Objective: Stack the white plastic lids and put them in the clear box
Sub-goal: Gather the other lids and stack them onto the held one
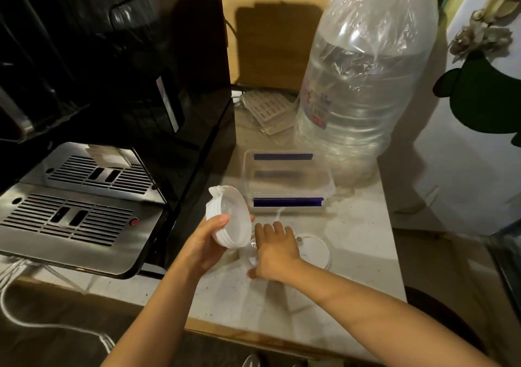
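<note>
My left hand (207,242) grips a stack of white plastic lids (229,217), tilted on edge above the counter. My right hand (275,249) lies palm down on the counter with fingers spread, resting over a lid that is mostly hidden beneath it. Just right of that hand another white lid (317,249) lies flat. The clear box (287,180) with blue strips on its sides stands open behind both hands, and I see nothing inside it.
A black coffee machine with a metal drip tray (76,217) fills the left. A large water bottle wrapped in a plastic bag (363,84) stands behind the box. White packets (267,110) lie at the back. The counter's front edge (253,335) is near.
</note>
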